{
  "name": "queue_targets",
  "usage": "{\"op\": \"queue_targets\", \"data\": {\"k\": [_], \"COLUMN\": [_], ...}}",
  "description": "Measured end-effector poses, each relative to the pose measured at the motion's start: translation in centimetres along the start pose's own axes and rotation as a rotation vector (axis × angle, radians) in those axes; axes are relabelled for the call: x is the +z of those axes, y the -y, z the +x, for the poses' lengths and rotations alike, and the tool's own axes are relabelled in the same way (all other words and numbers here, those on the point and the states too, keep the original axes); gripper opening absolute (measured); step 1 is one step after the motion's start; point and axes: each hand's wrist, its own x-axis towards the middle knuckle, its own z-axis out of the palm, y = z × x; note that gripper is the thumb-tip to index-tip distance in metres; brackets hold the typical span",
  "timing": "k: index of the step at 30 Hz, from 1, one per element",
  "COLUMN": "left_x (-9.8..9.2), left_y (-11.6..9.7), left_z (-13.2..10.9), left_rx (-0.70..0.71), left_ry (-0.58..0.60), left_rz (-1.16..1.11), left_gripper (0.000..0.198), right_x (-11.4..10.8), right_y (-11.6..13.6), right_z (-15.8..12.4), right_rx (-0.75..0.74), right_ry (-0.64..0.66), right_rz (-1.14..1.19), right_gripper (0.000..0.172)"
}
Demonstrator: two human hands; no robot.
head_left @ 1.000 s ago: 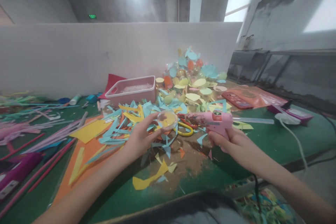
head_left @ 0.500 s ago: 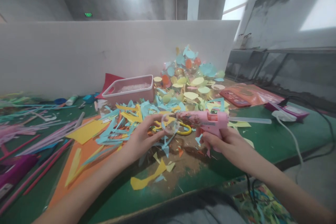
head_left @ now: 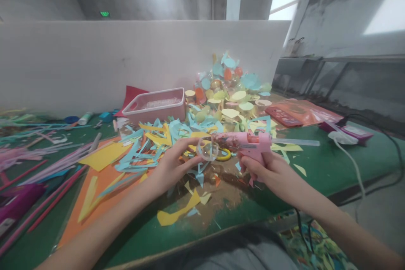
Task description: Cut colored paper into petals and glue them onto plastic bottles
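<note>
My left hand (head_left: 177,158) pinches a small clear plastic cup (head_left: 208,150) by its left side, above the middle of the table. A pink glue gun (head_left: 248,143) is wrapped in my right hand (head_left: 265,162), its nozzle pointing left at the cup's upper rim. From the gun's back end sticks a clear glue stick (head_left: 295,141). Whether the nozzle touches the cup I cannot tell. Behind the cup and gun shows a yellow ring-shaped handle (head_left: 224,155). Blue and yellow paper scraps (head_left: 179,215) lie around and below my hands.
A pink basket (head_left: 155,112) stands at the back, left of a heap of clear cups with coloured paper discs (head_left: 230,113). Coloured strips (head_left: 60,160) cover the table's left side. At right lie a red phone-like object (head_left: 283,117), a purple box (head_left: 352,133) and cables (head_left: 352,164).
The glue gun has shifted slightly left with my right hand, and its glue stick reaches less far right. The cup has moved slightly up and right in view.
</note>
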Motion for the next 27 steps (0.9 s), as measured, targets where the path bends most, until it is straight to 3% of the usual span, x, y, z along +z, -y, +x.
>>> {"op": "queue_targets", "data": {"k": [27], "left_x": [0.0], "left_y": [0.4], "left_z": [-0.1], "left_rx": [-0.047], "left_ry": [0.018], "left_rz": [-0.036], "left_gripper": [0.038], "right_x": [0.2], "right_y": [-1.4], "right_z": [0.5], "right_rx": [0.032], "right_ry": [0.017], "right_rz": [0.089], "right_gripper": [0.053]}}
